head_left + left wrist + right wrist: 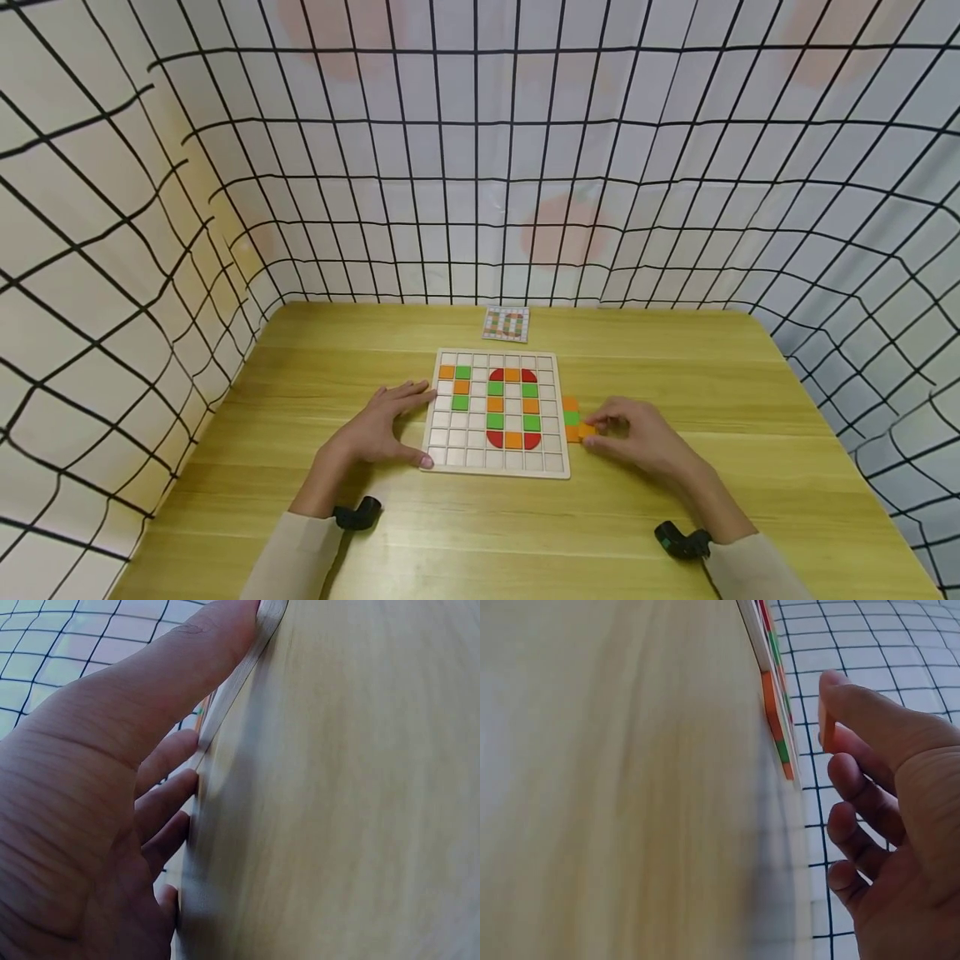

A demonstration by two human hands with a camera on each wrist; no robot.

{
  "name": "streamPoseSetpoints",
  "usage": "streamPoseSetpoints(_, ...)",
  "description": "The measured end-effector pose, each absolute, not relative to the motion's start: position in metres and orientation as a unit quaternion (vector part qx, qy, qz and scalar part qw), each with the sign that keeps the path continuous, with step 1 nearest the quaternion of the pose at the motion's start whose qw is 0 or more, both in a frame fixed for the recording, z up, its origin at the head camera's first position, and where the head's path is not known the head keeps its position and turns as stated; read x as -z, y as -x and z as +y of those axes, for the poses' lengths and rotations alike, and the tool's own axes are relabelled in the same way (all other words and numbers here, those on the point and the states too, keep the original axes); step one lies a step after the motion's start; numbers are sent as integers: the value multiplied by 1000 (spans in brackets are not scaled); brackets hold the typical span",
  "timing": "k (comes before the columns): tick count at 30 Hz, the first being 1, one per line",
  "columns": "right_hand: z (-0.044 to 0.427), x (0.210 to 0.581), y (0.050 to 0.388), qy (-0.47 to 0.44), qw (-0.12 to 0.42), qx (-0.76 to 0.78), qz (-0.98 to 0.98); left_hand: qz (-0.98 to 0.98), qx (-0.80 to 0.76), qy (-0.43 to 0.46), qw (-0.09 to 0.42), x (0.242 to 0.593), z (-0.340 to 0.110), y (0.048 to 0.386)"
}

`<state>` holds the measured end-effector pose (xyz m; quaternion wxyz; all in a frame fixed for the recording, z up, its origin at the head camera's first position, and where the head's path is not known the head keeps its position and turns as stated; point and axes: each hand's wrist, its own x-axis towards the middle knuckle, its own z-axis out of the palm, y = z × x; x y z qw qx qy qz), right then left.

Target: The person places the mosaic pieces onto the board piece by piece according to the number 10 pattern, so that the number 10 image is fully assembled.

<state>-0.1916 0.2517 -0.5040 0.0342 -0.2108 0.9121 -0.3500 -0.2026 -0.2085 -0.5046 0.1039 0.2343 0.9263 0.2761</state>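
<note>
A light wooden grid board [495, 472] lies on the table with red, orange and green tiles set in several of its cells. My left hand [372, 429] rests at the board's left side, thumb at the near corner and fingers spread along the edge. To the right of the board, my right hand [637, 433] pinches an orange square tile [826, 724] between thumb and index finger, raised off the table in the right wrist view. Below it, a short column of loose orange and green tiles [571, 417] lies against the board's right edge.
A small card [506, 324] printed with a grid pattern lies behind the board. The yellow wood-grain table [480, 533] reaches back to a white wall with black netting [480, 150], which also runs along both sides.
</note>
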Motion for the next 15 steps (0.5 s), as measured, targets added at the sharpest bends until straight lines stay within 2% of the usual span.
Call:
streamPoseSetpoints(8,233,502,199,244,5,363,900,924,-281,-235,106,503,-207,202)
streamPoseSetpoints(15,209,495,204,221,24,367,903,924,-282,-237,103,501,-208,201)
